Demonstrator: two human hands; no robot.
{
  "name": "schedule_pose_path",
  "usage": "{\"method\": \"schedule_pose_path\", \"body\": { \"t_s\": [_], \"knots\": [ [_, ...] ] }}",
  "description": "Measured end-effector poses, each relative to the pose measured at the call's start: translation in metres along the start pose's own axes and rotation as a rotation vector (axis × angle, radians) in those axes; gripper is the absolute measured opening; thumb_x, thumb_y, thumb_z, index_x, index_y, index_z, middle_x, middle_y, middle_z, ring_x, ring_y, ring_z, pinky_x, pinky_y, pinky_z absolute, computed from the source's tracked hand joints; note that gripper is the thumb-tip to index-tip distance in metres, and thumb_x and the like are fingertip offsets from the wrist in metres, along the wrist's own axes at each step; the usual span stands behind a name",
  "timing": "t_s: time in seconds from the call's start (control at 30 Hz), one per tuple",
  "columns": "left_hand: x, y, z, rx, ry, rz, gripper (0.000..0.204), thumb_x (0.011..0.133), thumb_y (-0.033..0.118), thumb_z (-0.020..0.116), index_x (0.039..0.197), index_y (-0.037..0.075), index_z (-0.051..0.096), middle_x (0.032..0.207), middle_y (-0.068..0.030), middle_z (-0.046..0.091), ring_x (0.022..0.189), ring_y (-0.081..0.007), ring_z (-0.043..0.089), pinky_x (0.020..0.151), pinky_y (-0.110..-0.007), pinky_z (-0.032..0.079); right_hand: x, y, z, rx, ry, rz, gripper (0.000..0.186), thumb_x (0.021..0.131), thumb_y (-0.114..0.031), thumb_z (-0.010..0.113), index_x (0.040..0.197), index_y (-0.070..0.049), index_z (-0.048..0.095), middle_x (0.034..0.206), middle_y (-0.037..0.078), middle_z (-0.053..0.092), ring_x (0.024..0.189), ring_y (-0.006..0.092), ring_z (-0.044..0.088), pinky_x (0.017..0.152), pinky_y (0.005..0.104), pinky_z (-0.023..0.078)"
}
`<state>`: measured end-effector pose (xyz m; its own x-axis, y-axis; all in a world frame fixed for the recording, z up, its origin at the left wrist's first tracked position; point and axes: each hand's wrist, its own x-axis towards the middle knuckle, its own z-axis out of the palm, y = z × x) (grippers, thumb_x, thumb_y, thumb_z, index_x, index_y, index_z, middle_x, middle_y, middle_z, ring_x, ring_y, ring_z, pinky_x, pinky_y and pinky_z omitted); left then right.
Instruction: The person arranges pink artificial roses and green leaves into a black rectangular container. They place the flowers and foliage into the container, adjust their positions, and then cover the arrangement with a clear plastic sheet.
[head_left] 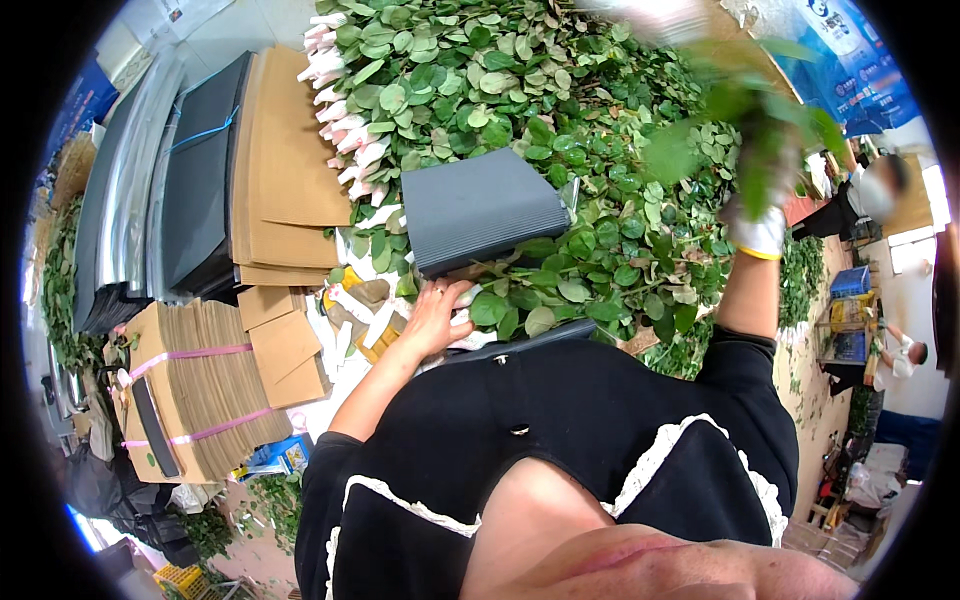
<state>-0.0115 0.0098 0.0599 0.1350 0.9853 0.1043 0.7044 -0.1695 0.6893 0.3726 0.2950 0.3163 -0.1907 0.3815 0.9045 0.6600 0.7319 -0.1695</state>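
My left hand point(435, 315) is bare, with a ring on one finger. Its fingers curl around the white-wrapped end point(463, 312) of some leafy stems, just below a stack of dark grey ribbed sheets point(482, 205). Raised at the far right, my right hand point(762, 205) wears a whitish glove with a yellow cuff. Green leafy stems point(755, 125) are in its grip, smeared by motion, and its fingers are partly hidden behind leaves. Between both hands spreads a thick heap of cut leafy stems point(620, 240).
Bundles with pink-white wrapped ends point(345, 140) line the heap's left side. Farther left stand brown cardboard sheets point(290, 150), black sheets point(205, 170) and a strapped cardboard stack point(205, 380). A yellow-and-grey glove point(375, 300) lies nearby. Other people point(900, 355) are at the right.
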Motion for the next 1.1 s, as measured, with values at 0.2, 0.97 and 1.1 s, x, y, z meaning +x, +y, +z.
{"method": "schedule_pose_path", "body": {
  "t_s": [0.2,0.97,1.1],
  "knots": [
    [0.008,0.014,0.008,0.001,0.001,-0.127,0.063,0.066,0.020,0.076,0.124,0.016,0.053,0.122,-0.0140,0.051,0.112,-0.0376,0.045,0.097,-0.046,0.039,-0.111,-0.077,0.140,-0.620,-1.493,0.108,0.059,0.099,-0.020,0.038,0.155,-0.022,0.017,0.162,0.006,0.010,0.148,0.0359,0.011,0.115,0.0674,0.007],
    [-0.017,-0.018,0.050,-0.137,0.066,-0.091,0.064,0.071,0.033,0.080,0.130,0.021,0.058,0.131,-0.0157,0.050,0.121,-0.0352,0.046,0.103,-0.047,0.034,0.056,-0.085,0.419,-0.508,-0.762,-0.052,0.034,0.094,-0.016,0.042,0.123,-0.013,0.061,0.140,0.008,0.052,0.135,0.0262,0.041,0.111,0.0439,0.034],
    [-0.012,-0.003,0.042,-0.195,0.096,-0.110,0.064,0.070,0.028,0.081,0.128,0.015,0.059,0.125,-0.0160,0.053,0.118,-0.0361,0.047,0.102,-0.046,0.036,0.090,-0.120,0.349,-0.360,-1.021,-0.022,0.036,0.092,-0.019,0.043,0.122,-0.009,0.061,0.140,0.011,0.052,0.129,0.0262,0.048,0.108,0.0419,0.037]
  ]
}}
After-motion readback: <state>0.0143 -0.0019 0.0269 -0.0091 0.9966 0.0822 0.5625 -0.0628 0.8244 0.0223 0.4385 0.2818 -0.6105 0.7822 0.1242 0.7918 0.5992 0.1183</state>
